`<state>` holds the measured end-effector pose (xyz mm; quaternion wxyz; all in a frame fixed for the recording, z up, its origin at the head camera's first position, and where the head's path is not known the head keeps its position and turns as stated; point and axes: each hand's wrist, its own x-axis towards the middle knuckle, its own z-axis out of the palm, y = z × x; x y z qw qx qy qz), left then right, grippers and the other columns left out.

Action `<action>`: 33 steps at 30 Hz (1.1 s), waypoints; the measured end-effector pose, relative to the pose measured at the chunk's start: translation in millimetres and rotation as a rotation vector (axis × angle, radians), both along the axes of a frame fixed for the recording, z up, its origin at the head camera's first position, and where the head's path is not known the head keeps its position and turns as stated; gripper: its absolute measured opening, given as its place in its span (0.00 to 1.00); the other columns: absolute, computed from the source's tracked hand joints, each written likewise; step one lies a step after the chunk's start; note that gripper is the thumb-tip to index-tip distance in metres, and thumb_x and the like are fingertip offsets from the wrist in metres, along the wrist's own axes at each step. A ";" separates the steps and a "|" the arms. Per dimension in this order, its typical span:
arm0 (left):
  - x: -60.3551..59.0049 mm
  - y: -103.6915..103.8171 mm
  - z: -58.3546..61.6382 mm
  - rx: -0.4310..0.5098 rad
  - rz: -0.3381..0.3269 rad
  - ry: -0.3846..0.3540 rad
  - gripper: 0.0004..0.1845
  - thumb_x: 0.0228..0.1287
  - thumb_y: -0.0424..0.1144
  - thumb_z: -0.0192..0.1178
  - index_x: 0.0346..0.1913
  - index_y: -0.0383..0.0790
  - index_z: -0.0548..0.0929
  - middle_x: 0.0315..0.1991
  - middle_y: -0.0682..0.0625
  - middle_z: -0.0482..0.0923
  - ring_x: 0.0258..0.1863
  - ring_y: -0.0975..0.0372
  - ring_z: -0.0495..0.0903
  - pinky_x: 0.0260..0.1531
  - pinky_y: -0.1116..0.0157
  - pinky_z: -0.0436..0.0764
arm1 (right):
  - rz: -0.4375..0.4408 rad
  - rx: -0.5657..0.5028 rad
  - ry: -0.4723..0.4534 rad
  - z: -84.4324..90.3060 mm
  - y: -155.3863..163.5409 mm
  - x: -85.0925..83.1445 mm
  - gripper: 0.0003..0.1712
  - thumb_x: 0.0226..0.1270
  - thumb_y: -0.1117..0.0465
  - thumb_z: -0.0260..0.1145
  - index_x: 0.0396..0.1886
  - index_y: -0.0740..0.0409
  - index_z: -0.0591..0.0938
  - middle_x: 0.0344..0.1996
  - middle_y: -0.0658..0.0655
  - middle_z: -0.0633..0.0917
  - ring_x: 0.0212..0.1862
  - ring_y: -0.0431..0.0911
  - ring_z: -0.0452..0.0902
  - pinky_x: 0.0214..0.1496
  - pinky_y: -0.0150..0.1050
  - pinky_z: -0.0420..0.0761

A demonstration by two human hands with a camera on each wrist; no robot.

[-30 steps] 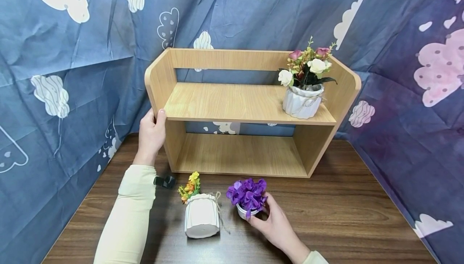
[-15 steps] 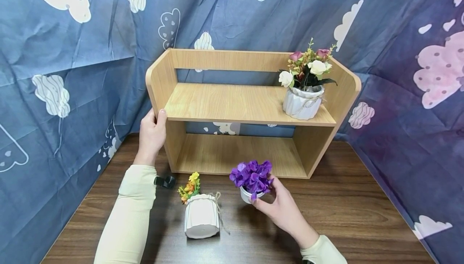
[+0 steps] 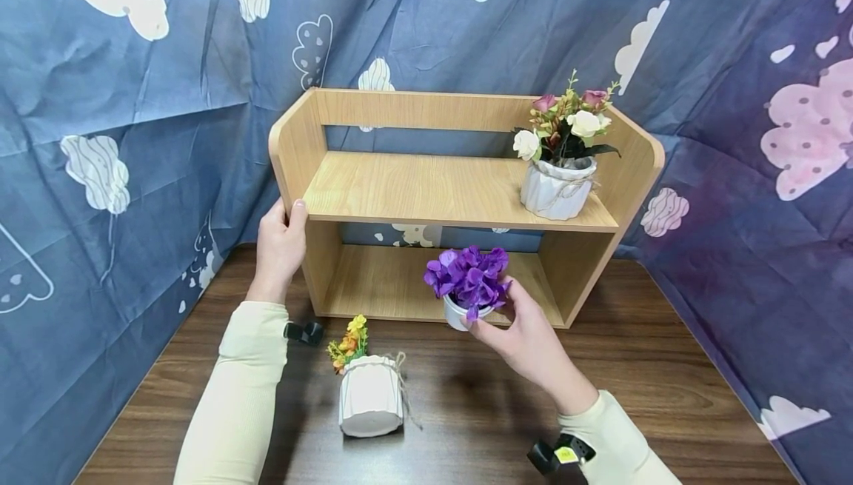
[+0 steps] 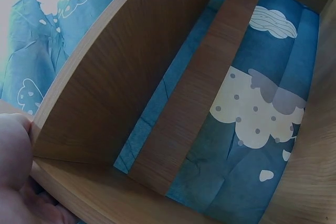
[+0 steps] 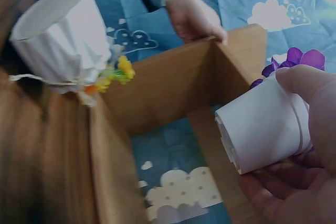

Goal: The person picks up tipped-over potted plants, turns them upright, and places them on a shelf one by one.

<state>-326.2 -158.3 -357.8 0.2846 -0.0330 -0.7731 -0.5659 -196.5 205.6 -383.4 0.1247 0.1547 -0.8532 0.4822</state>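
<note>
My right hand (image 3: 526,329) grips a small white pot of purple flowers (image 3: 469,278) by its side, thumb at the near rim. The pot is raised off the table and overlaps the front of the lower shelf in the head view. The right wrist view shows the white pot (image 5: 265,121) tilted, with fingers beneath it. My left hand (image 3: 278,248) holds the left side panel of the wooden shelf unit (image 3: 400,185), its thumb at the end of the upper shelf board. In the left wrist view, the left hand (image 4: 16,161) appears at the panel's edge.
On the upper shelf's right end stands a white pot with pink and white roses (image 3: 558,189). A white pot with yellow and orange flowers (image 3: 371,396) lies on its side on the dark wooden table (image 3: 666,396). Blue cloud-patterned cloth (image 3: 200,63) hangs behind and at both sides.
My right hand has lifted the purple flower pot off the table and carried it up and forward to the shelf unit's front. The left hand keeps its hold on the side panel.
</note>
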 end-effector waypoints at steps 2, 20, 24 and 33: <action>-0.1 -0.3 -0.2 0.000 -0.002 0.001 0.23 0.83 0.42 0.50 0.67 0.32 0.82 0.65 0.32 0.83 0.59 0.48 0.81 0.66 0.50 0.77 | 0.004 -0.004 -0.001 9.0 0.5 -2.8 0.32 0.66 0.63 0.78 0.66 0.65 0.77 0.60 0.65 0.86 0.63 0.57 0.84 0.66 0.34 0.82; 1.4 0.2 1.5 0.023 -0.019 -0.022 0.24 0.83 0.43 0.50 0.70 0.34 0.81 0.67 0.33 0.82 0.61 0.47 0.81 0.69 0.48 0.76 | 0.005 0.025 0.013 74.5 -0.5 -28.9 0.38 0.69 0.59 0.77 0.74 0.65 0.73 0.69 0.66 0.82 0.68 0.59 0.82 0.71 0.51 0.81; 1.8 0.4 2.0 0.018 -0.019 -0.023 0.24 0.83 0.44 0.49 0.70 0.34 0.81 0.67 0.33 0.82 0.61 0.47 0.81 0.69 0.48 0.76 | 0.004 0.006 0.007 81.4 -1.0 -34.7 0.39 0.70 0.58 0.76 0.76 0.65 0.72 0.70 0.66 0.81 0.69 0.59 0.81 0.71 0.50 0.81; 0.5 0.0 0.3 0.020 -0.024 -0.022 0.24 0.83 0.44 0.49 0.71 0.34 0.80 0.66 0.32 0.82 0.61 0.47 0.81 0.68 0.48 0.77 | -0.008 -0.011 -0.004 95.3 -3.0 -51.8 0.40 0.72 0.53 0.76 0.77 0.62 0.71 0.70 0.63 0.81 0.69 0.56 0.81 0.70 0.49 0.81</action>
